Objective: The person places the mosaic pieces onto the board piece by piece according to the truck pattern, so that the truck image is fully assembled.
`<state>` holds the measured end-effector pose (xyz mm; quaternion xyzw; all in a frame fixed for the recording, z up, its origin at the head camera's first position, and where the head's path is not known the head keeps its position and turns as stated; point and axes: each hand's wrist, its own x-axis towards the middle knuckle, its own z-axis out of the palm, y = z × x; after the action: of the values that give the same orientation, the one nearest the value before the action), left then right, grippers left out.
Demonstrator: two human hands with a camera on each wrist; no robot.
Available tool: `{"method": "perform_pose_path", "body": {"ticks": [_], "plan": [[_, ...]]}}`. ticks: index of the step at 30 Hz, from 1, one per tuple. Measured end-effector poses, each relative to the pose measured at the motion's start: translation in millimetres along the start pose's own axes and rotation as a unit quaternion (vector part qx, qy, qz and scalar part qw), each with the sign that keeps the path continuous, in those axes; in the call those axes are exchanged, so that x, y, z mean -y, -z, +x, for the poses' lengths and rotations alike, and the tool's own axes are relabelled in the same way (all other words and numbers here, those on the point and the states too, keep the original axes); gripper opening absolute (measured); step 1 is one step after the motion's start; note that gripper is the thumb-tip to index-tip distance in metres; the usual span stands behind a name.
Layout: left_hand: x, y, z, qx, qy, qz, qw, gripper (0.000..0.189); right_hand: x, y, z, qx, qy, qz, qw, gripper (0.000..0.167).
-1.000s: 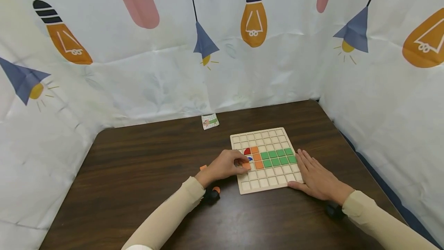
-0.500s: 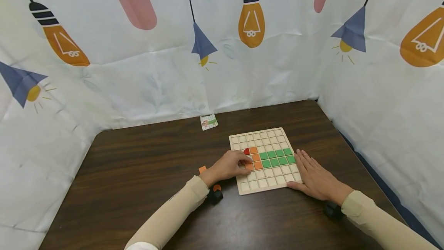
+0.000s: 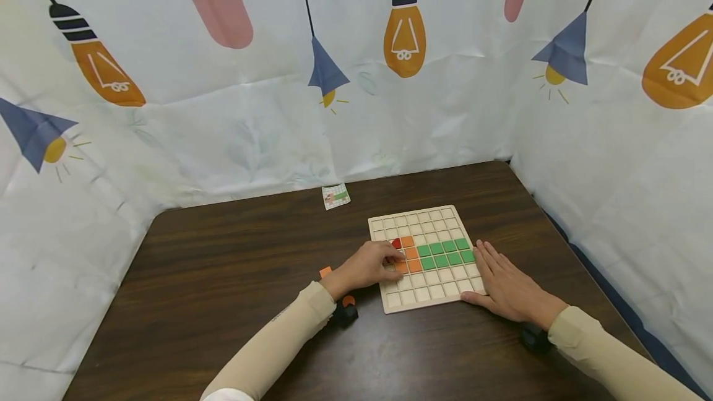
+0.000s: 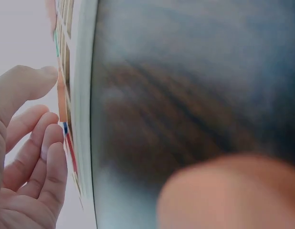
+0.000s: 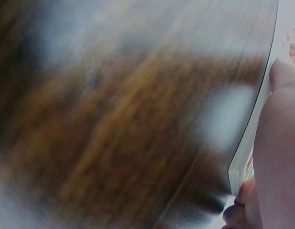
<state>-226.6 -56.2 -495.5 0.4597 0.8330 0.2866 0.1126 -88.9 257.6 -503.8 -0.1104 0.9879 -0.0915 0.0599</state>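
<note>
On the table lies a square wooden grid board (image 3: 437,286) with flat coloured tiles in its cells. Green tiles (image 3: 442,260) form two rows; orange tiles (image 3: 411,253) stand in a column to their left. A red tile (image 3: 396,243) shows beyond my left hand (image 3: 364,265), whose thumb and fingers curve about an orange tile (image 3: 400,268) at the board's left side. In the left wrist view that orange tile (image 4: 62,98) lies against the grid between thumb and fingertips. A bit of blue shows under the fingertips. My right hand (image 3: 507,286), fingers straight, rests along the board's right edge.
Behind the board a small card (image 3: 336,196) with a coloured grid pattern lies on the dark wooden table (image 3: 239,252). One loose orange square (image 3: 325,272) and a round orange piece (image 3: 348,301) lie near the left forearm. A printed cloth (image 3: 250,129) hangs behind.
The orange tile in my left hand has shifted slightly right, to beside the orange column. My left fingers now cover the blue-marked piece. The right hand has stayed at the board's edge.
</note>
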Motion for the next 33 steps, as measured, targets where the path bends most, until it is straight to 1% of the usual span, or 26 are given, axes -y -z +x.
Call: {"method": "perform_pose_path", "body": {"ticks": [4,9,15,19,26,33], "plan": [[-0.4,7.2,-4.5,-0.012,0.001,0.002,0.9999,0.032,1,1,0.2,0.0,-0.001,-0.002,1.0,0.107],[1.1,18.8,-11.2,-0.024,0.015,-0.003,0.9996,0.03,1,1,-0.2,0.001,-0.005,-0.007,1.0,0.107],[9.3,34.0,-24.0,-0.04,0.036,-0.008,0.9985,0.034,2,2,-0.8,0.002,-0.007,-0.011,0.9999,0.107],[16.3,43.0,-33.4,-0.052,0.039,-0.016,0.9977,0.036,2,1,-1.3,0.002,-0.006,-0.01,0.9999,0.107],[29.5,51.9,-56.1,-0.066,0.071,-0.01,0.9952,0.037,3,0,-0.8,0.007,-0.007,0.005,0.9999,0.107],[47.6,55.8,-86.3,-0.082,0.096,0.001,0.992,0.036,4,0,0.0,0.007,-0.003,0.0,1.0,0.106]]}}
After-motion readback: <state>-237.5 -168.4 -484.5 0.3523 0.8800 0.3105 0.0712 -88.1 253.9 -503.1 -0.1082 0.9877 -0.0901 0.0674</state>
